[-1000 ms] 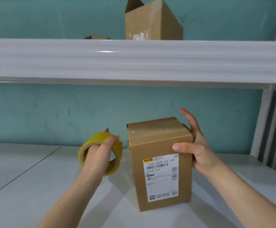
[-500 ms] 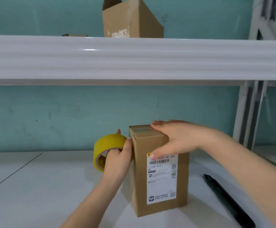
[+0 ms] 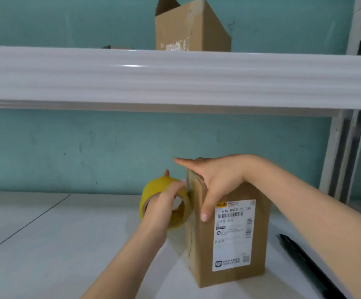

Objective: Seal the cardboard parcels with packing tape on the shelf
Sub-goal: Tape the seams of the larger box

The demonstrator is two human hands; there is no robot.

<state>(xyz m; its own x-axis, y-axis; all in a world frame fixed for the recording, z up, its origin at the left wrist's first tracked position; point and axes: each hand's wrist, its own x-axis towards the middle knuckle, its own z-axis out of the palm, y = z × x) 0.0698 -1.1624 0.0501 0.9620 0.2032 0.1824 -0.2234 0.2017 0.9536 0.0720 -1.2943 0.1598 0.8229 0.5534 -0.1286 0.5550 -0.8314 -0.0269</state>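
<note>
The tall brown cardboard box (image 3: 229,238) stands on the white shelf board (image 3: 67,244). The right hand (image 3: 216,180) lies spread flat on its top. The left hand (image 3: 162,207) curls round the yellow tape roll (image 3: 153,186), right beside the box. The box looks stiff, light and tippy, so hold its top. The tape end may be stuck on already; it is too blurry to tell.

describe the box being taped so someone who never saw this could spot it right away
Look below the white upper shelf to the lower shelf, where one closed box stands upright. The right hand rests on its top and the left hand holds a yellow tape roll at its side. Unlike the open box above, it bears a white label.
</note>
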